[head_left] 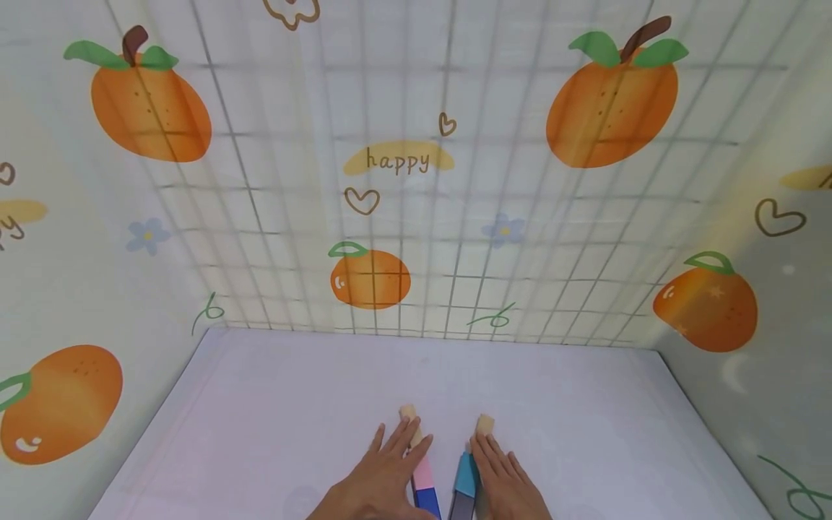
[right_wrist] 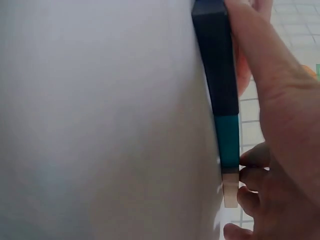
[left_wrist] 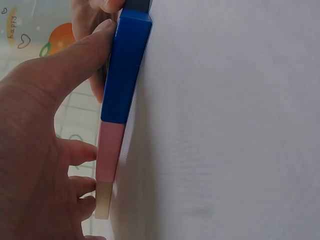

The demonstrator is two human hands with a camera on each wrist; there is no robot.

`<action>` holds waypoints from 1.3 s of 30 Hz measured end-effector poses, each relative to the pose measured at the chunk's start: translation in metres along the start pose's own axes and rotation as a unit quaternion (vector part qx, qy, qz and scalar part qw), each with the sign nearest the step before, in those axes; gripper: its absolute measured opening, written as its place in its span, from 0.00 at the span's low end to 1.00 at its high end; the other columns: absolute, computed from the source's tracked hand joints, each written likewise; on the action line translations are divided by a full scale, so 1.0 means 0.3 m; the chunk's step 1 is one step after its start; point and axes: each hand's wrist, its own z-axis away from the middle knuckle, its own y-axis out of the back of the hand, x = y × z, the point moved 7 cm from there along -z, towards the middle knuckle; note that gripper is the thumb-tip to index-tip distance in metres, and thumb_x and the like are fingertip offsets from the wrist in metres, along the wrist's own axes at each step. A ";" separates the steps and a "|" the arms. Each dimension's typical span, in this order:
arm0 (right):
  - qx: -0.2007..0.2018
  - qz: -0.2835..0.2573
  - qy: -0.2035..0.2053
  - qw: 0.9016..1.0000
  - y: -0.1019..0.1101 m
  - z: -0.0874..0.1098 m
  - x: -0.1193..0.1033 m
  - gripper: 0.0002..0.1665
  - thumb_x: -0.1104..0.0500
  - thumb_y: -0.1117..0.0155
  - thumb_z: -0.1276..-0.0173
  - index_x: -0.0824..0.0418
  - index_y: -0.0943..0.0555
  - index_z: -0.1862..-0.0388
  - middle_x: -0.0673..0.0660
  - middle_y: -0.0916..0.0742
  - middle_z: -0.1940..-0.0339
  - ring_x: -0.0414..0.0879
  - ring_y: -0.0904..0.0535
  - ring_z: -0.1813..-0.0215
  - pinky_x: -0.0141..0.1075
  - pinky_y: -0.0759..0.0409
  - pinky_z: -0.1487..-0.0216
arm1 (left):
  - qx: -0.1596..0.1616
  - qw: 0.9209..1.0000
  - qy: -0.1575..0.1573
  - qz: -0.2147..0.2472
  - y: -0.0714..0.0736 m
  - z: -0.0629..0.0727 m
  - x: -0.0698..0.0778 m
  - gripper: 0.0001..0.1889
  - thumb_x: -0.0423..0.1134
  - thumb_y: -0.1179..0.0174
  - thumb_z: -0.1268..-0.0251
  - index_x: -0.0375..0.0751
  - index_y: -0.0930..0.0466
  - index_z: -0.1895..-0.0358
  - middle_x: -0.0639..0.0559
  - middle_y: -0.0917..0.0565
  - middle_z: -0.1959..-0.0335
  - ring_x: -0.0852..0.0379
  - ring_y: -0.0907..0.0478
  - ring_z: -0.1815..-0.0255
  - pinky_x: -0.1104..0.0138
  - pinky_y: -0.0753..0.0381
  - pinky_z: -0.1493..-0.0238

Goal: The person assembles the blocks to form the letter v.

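Two rows of rectangular blocks lie on the white tabletop between the hands. The left row holds a plain wood block [head_left: 407, 411], a pink block [left_wrist: 110, 150] and a blue block [left_wrist: 126, 67]. The left hand [head_left: 383, 473] has its fingers extended along this row, fingertips touching the wood and pink blocks and thumb against the blue one. The right row holds a plain wood block [right_wrist: 230, 190], a teal block [head_left: 464, 473] and a dark grey block [right_wrist: 218, 65]. Beside it the right hand [head_left: 508, 480] lies with extended fingers, fingertips at the wood and teal blocks, thumb along the dark one.
A white tabletop [head_left: 292, 404] spreads around the hands. A curtain with a grid and printed oranges [head_left: 370, 279] rises at the back edge, and printed walls [head_left: 58, 289] stand on both sides.
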 end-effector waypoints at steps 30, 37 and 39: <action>0.009 0.005 0.003 1.000 -0.009 0.000 -0.002 0.83 0.17 0.29 0.64 0.72 0.41 0.23 0.68 0.37 0.21 0.66 0.43 0.22 0.65 0.40 0.31 | 0.003 1.000 0.007 -0.017 -0.019 -0.004 -0.012 0.58 0.79 0.38 0.53 0.49 0.41 0.20 0.44 0.48 0.18 0.46 0.53 0.18 0.39 0.46 0.28; 0.008 -0.008 0.003 1.000 -0.010 -0.001 0.002 0.82 0.21 0.24 0.64 0.72 0.43 0.22 0.70 0.38 0.21 0.66 0.45 0.22 0.67 0.42 0.31 | 0.005 1.000 -0.002 -0.015 -0.019 -0.002 -0.013 0.59 0.77 0.38 0.52 0.48 0.44 0.19 0.42 0.49 0.18 0.43 0.54 0.18 0.39 0.46 0.28; 0.009 -0.012 -0.007 1.000 0.000 0.000 0.002 0.82 0.24 0.21 0.65 0.72 0.43 0.22 0.69 0.38 0.21 0.67 0.45 0.21 0.67 0.43 0.31 | 0.011 1.000 -0.005 -0.012 -0.017 -0.001 -0.016 0.59 0.78 0.39 0.51 0.48 0.45 0.19 0.42 0.49 0.18 0.42 0.54 0.18 0.38 0.46 0.29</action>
